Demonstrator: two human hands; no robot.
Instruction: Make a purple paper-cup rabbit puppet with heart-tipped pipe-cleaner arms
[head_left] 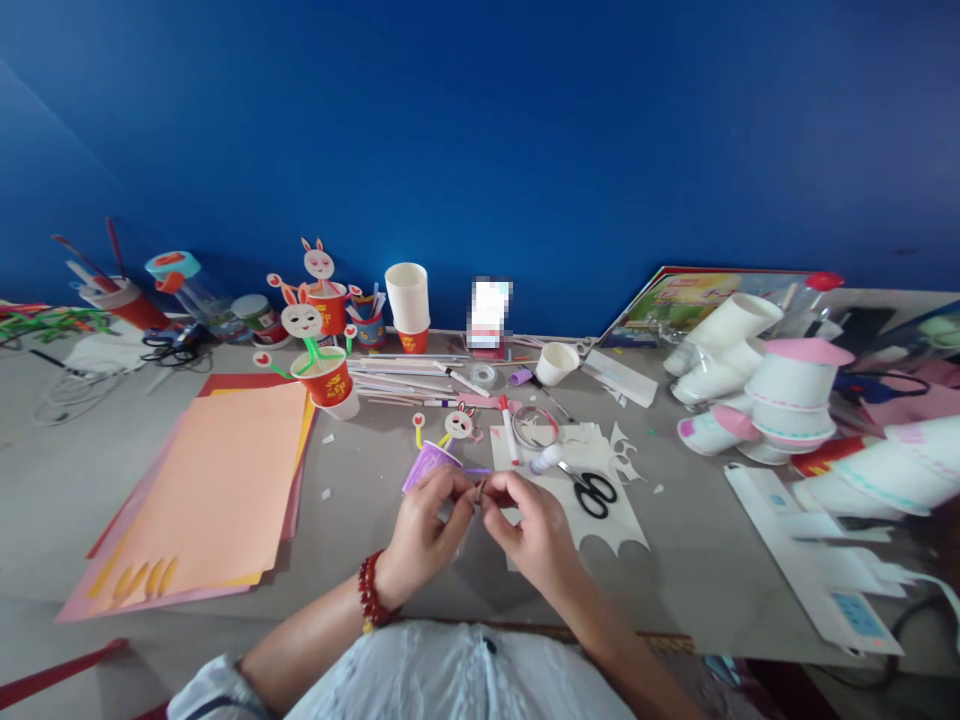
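My left hand (pixel 426 527) and my right hand (pixel 534 527) meet over the table's near middle, fingertips pinched together. Between them is a small brownish piece (pixel 478 492), too tiny and covered to name. Just behind my left hand a purple paper cup (pixel 427 464) leans, with a paper rabbit face (pixel 459 424) and yellow arms rising from it. Beyond my right hand, black-handled scissors (pixel 595 496) lie on cut white paper (pixel 619 522). A red-and-white marker (pixel 511 432), a clear tape roll (pixel 537 427) and a small white-capped bottle (pixel 546 459) are close by.
Coloured paper sheets (pixel 217 470) lie left. Behind them stand red cups with rabbit figures (pixel 324 378) and stacked white cups (pixel 406 298). Pencils and sticks (pixel 405 378) lie at the back. On the right are white cup constructions (pixel 791 390) and a power strip (pixel 810 560). A blue wall (pixel 480 130) rises behind.
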